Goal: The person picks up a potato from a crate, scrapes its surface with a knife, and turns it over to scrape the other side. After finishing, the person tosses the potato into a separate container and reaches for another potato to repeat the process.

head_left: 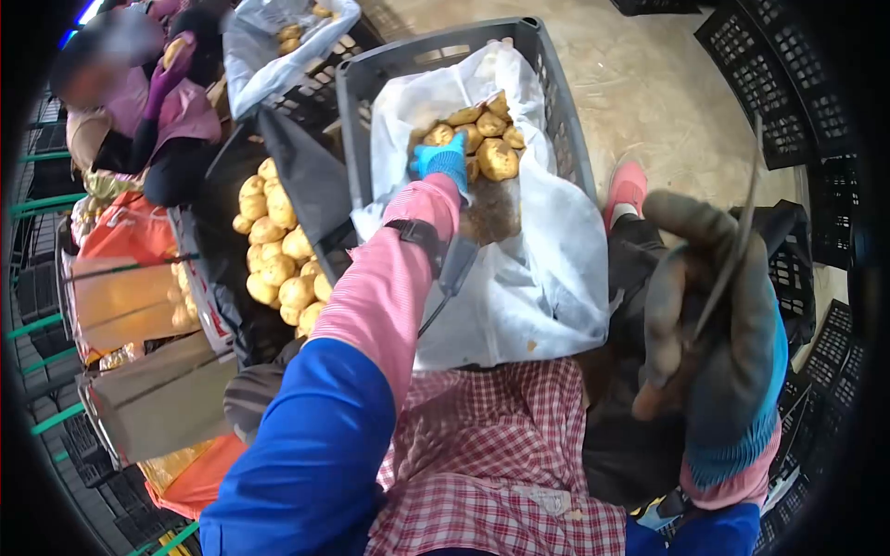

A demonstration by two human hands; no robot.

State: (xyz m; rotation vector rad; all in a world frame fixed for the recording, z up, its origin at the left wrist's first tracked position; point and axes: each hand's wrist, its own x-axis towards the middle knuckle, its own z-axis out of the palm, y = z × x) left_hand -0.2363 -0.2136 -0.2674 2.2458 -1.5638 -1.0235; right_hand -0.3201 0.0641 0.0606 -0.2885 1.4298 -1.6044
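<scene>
My left hand [443,159], in a blue glove, reaches into a lined crate [350,120]. Its fingers curl against a potato [438,135] at the left of a small heap; their undersides are hidden. Beside it lie several more potatoes [499,159], dusty and yellow-brown, on the white liner [547,269], with loose soil in the fold below. On the right, my right hand [714,287] wears a dark, soiled glove with a blue cuff. It is closed around a knife [742,222] whose thin blade points upward; the handle is hidden by the fingers.
Left of the crate, a pile of potatoes [278,250] lies against black sheeting [306,185]. Another lined crate [269,56] stands at the upper left, near a person [176,111] holding a potato. Black crates [779,74] are stacked along the right. A pink shoe [628,188] rests beside the crate.
</scene>
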